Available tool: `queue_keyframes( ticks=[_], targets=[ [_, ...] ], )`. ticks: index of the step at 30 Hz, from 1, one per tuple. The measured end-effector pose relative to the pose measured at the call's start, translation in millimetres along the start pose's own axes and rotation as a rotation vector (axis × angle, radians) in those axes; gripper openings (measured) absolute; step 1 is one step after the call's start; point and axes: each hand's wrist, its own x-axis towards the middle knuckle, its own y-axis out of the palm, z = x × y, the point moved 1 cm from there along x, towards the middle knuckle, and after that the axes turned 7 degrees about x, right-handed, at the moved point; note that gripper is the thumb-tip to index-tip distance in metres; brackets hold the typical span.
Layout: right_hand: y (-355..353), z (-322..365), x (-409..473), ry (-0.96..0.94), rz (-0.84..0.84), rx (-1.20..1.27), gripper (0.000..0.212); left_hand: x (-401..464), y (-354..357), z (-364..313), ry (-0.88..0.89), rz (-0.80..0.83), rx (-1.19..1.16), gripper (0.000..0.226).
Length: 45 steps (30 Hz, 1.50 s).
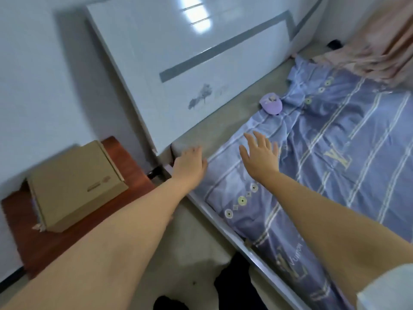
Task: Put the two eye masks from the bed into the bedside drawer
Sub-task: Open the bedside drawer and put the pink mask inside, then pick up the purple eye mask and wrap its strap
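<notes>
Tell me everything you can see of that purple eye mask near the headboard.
The small lilac fabric eye mask looks soft and padded, with a rounded outline and a small pale decoration on its upper face; the detail there is too blurred to make out. It lies flat at the head end of the bed, straddling the upper edge of the striped lavender duvet and the grey-beige mattress sheet. Nothing holds it: the open right hand reaches toward it but is apart from it.

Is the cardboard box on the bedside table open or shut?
Shut: the cardboard box has its lid flat and closed, on the bedside table.
</notes>
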Motion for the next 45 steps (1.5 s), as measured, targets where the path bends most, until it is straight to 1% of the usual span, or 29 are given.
queue_keyframes(
  ticks=[3,6,10,16,19,22,23,25,27,28,29,31,33,34,37,39,41,42,43,45],
  targets=[
    [-25.4,-69.5,29.1,0.084,0.005,-0.027,0.048,58.1,6.6,-66.7,0.069,0.011,-0.074,0.053],
    [-37.2,-128.7,58.9,0.149,0.025,-0.045,0.049,105.7,24.4,-122.1,0.111,0.058,-0.109,0.054],
    [-29.7,-183.2,98.7,0.195,0.067,-0.045,0.049,153.4,52.9,-161.1,0.077,0.115,-0.13,0.05],
    [35.0,-240.0,171.6,0.298,0.169,0.018,0.048,250.8,128.3,-163.8,-0.022,0.317,-0.185,0.05],
    [80.3,-271.9,207.2,0.372,0.215,0.035,0.047,320.9,175.9,-168.4,-0.026,0.357,-0.184,0.045],
    [127.8,-306.2,246.0,0.438,0.25,0.053,0.047,400.5,220.9,-179.5,-0.067,0.392,-0.227,0.044],
    [143.0,-317.6,254.6,0.459,0.269,0.045,0.048,427.1,234.5,-185.0,-0.088,0.38,-0.256,0.046],
    [173.1,-336.4,261.9,0.454,0.256,-0.02,0.051,478.5,258.4,-197.0,-0.193,0.281,-0.375,0.053],
    [194.8,-346.3,258.7,0.424,0.149,-0.078,0.054,523.7,276.6,-206.6,-0.369,0.157,-0.509,0.057],
    [200.6,-348.6,257.5,0.411,0.095,-0.082,0.054,543.8,284.4,-210.2,-0.457,0.132,-0.58,0.057],
    [203.8,-349.5,257.5,0.394,0.055,-0.075,0.054,561.4,291.4,-212.6,-0.531,0.145,-0.671,0.054],
    [204.1,-349.8,256.5,0.376,0.026,-0.064,0.055,583.2,298.4,-217.5,-0.623,0.243,-0.842,0.051],
    [201.7,-349.8,258.0,0.375,0.027,-0.063,0.056,593.6,300.9,-220.9,-0.653,0.308,-0.9,0.05],
    [200.8,-349.2,258.4,0.374,0.034,-0.06,0.056,595.3,300.1,-221.5,-0.663,0.296,-0.901,0.048],
    [202.3,-350.5,255.5,0.363,0.043,-0.061,0.057,583.3,291.4,-215.3,-0.626,0.15,-0.976,0.031],
    [203.7,-353.5,256.2,0.362,0.031,-0.068,0.057,564.6,277.2,-205.1,-0.548,0.07,-1.003,0.019],
    [204.4,-354.4,258.4,0.376,0.045,-0.074,0.057,543.0,256.8,-197.4,-0.435,0.044,-0.956,0.01],
    [202.2,-352.2,259.1,0.381,0.069,-0.066,0.057,528.4,242.5,-194.1,-0.368,0.041,-0.927,0.012],
    [198.6,-350.4,259.5,0.386,0.108,-0.051,0.057,512.5,227.9,-192.7,-0.287,0.052,-0.899,0.019],
    [187.3,-347.1,262.1,0.384,0.194,0.008,0.056,479.8,199.0,-191.4,-0.089,0.097,-0.817,0.045]
  ],
)
